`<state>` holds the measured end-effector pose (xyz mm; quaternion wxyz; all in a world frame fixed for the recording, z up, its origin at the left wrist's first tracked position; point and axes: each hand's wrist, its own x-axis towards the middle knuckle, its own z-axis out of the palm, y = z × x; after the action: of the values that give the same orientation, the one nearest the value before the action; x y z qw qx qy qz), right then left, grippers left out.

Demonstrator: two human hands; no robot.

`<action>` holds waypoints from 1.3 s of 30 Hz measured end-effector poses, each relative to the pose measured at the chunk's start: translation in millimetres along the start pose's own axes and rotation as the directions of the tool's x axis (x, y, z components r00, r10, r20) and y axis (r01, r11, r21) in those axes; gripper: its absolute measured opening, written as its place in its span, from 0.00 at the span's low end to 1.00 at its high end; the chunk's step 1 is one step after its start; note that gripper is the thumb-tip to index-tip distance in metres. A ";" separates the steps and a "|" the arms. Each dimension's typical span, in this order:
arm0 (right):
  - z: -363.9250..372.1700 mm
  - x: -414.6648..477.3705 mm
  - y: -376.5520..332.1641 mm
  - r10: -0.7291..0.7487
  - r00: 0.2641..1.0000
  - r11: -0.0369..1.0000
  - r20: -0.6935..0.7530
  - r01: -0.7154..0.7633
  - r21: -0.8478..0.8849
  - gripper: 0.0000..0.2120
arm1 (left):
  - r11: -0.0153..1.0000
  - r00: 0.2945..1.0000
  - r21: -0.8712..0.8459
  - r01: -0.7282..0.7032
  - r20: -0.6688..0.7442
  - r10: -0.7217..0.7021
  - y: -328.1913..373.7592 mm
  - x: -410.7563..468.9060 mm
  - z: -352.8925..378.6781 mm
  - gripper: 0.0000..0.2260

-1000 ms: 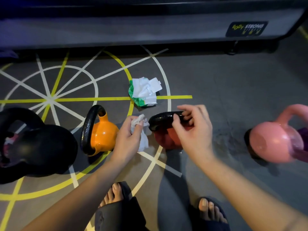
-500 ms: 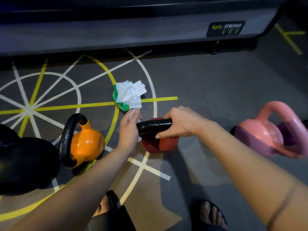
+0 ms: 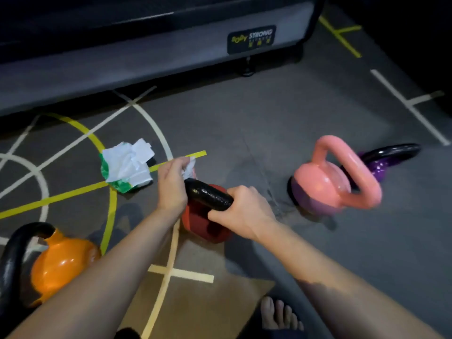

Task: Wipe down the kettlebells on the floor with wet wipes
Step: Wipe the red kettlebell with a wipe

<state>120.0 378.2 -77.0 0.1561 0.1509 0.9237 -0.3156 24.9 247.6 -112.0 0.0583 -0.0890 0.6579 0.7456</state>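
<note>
— What is sitting on the floor [image 3: 244,123]?
— The red kettlebell [image 3: 195,223], between the pink kettlebell [image 3: 322,182] and the orange kettlebell [image 3: 61,263].
— And the hands?
— The right hand [image 3: 244,211] is reaching in knuckles-up, its grip clamping the black handle [image 3: 208,195]. The left hand [image 3: 171,184] is pinching a crumpled wipe [image 3: 189,167] against the handle's left end.

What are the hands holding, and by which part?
Right hand grips the red kettlebell by its black handle; left hand pinches a crumpled wet wipe.

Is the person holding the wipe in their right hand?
No, the left hand pinches the wipe, while the right hand grips the red kettlebell's handle.
</note>
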 end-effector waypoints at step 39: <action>-46.7 3.5 79.6 0.563 0.799 0.784 -0.212 -0.435 0.443 0.23 | 0.948 0.845 0.268 0.173 0.454 -0.283 -32.8 34.3 199.3 0.16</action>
<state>137.8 468.3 -85.8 0.0451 0.4710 0.7844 -0.4010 -13.1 448.3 -127.4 0.3199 0.0304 0.6838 0.6550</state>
